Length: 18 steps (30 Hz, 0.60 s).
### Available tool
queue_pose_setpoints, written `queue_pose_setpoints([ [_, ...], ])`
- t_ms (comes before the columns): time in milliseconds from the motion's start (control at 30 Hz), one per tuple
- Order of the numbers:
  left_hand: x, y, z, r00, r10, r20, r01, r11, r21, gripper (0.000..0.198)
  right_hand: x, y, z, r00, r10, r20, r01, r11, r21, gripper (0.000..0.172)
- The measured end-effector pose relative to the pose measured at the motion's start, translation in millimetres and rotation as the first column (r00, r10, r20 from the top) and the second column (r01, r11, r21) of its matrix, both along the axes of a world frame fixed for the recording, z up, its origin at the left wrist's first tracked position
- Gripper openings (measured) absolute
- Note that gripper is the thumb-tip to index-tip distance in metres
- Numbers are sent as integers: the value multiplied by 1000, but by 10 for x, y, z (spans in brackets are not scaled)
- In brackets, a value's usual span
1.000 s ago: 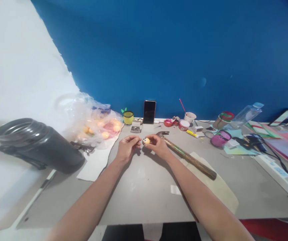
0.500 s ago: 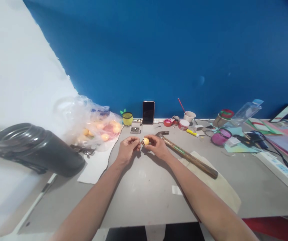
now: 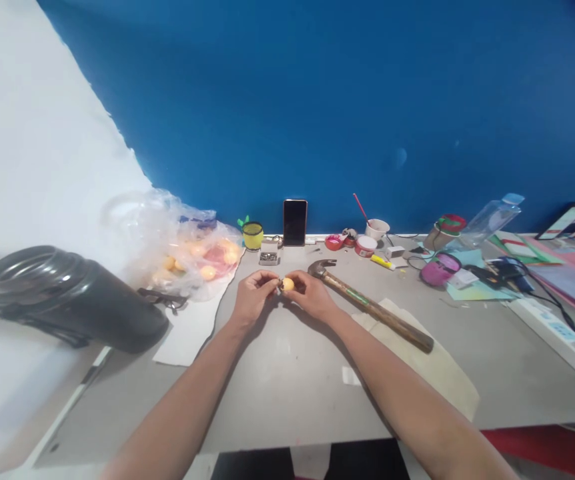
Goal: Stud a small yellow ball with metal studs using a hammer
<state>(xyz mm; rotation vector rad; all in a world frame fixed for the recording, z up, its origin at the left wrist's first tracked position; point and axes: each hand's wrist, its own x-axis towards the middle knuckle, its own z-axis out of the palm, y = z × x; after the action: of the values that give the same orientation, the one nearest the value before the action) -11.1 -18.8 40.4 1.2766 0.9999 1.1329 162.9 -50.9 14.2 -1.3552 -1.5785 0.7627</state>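
In the middle of the head view, my right hand (image 3: pixel 310 293) grips a small yellow-orange ball (image 3: pixel 288 285) between thumb and fingertips. Dark specks show on the side of the ball that faces left. My left hand (image 3: pixel 256 295) is closed in a pinch right against that side; whatever lies between its fingertips is too small to make out. Just beyond the left hand stands a small open box (image 3: pixel 269 255) of tiny metallic pieces. A claw hammer (image 3: pixel 375 308) with a wooden handle lies to the right of my right hand.
A clear bag (image 3: pixel 202 257) with several similar balls lies at left, near a large dark bottle (image 3: pixel 82 300). A phone (image 3: pixel 295 223) leans on the blue wall. Cups, a plastic bottle (image 3: pixel 492 220), papers and a power strip (image 3: pixel 552 327) crowd the right side.
The ball has turned slightly in my right hand, and the fingertips of both hands have come closer together. The view has shifted a little.
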Motion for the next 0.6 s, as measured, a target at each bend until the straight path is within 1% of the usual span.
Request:
queue_pose_setpoints([
  [67,-5,25,-55,1000,16,-9,-16,1000,-1,11,-14,-13,3,988,20,152,-23,1000,20,22],
  [133,-9,48,-114,1000,23,-8,-23,1000,-14,11,-30,-24,6,958,47,283,-62,997,43,17],
  [200,-11,65,-155,1000,20,-19,-20,999,-28,10,-40,-34,10,933,69,354,-94,994,55,16],
  [233,-12,69,-164,999,18,-35,-19,999,-29,9,-41,-38,13,930,66,360,-93,994,58,19],
  [300,-12,68,-160,996,17,-85,-18,1000,-11,8,-40,-44,19,946,21,323,-48,996,74,26],
  [367,-5,49,-134,994,9,-113,-6,1000,28,10,-37,-44,26,970,-42,240,16,994,106,28],
  [433,12,16,-101,995,-17,-95,23,998,65,14,-37,-37,32,988,-59,143,38,989,145,20],
  [500,31,-19,-78,996,-57,-67,62,995,80,19,-38,-27,34,998,-32,59,21,983,180,11],
  [600,48,-45,-73,995,-87,-49,91,993,80,24,-29,-11,30,1000,-9,-30,14,984,177,8],
])
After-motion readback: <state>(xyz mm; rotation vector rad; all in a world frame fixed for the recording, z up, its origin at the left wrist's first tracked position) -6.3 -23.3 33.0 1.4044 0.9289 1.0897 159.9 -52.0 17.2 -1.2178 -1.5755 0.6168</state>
